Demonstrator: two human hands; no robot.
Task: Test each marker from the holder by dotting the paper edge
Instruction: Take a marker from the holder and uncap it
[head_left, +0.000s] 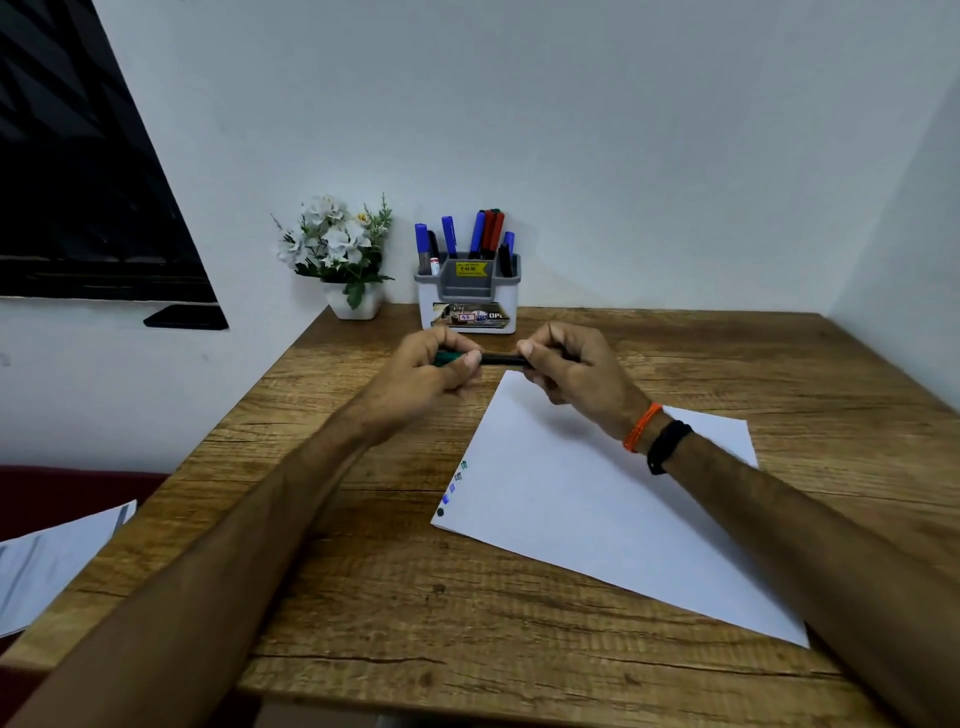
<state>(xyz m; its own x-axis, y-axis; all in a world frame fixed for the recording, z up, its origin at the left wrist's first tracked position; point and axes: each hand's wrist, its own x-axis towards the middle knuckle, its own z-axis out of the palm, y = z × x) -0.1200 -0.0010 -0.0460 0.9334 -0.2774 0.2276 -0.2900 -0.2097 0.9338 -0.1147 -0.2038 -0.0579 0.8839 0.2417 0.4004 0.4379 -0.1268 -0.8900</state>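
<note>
A green-capped marker (498, 359) is held level above the table (363, 571), just in front of the holder (467, 291). Its cap is gripped by the curled left hand (436, 369), its dark barrel by the right hand (566, 364). It is judged light, stiff and smooth, best held firmly at both ends beside the dotted paper (597, 509).
</note>
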